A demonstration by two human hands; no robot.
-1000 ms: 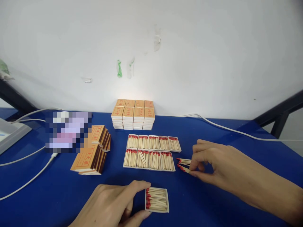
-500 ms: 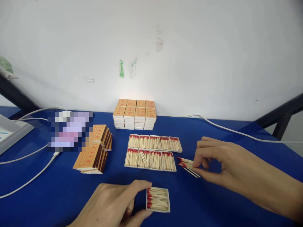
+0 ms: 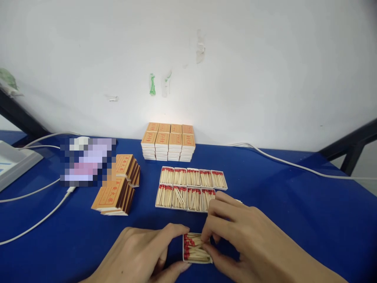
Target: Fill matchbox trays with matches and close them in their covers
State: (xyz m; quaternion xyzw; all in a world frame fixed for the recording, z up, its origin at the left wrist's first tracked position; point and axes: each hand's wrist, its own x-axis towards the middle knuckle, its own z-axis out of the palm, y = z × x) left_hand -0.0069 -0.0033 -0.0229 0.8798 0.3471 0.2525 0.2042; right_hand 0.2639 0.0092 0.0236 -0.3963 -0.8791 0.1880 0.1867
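Observation:
A white matchbox tray [image 3: 193,251] filled with red-tipped matches lies on the blue table [image 3: 294,204] near the front edge. My left hand [image 3: 141,255] grips the tray's left side between thumb and forefinger. My right hand [image 3: 244,239] has its fingers pinched together over the tray's right end, touching the matches; whether it holds any is hidden. Behind it, two rows of open filled trays [image 3: 191,188] sit side by side.
Stacked closed orange matchboxes [image 3: 167,142] stand against the white wall. Leaning piles of orange sleeves [image 3: 118,186] lie at the left. White cables [image 3: 38,220] cross the left side, another cable [image 3: 294,165] runs at the right. A grey device [image 3: 14,161] sits far left.
My right hand has moved left from the loose matches at the right of the rows to the front tray. The left hand has stayed on the tray.

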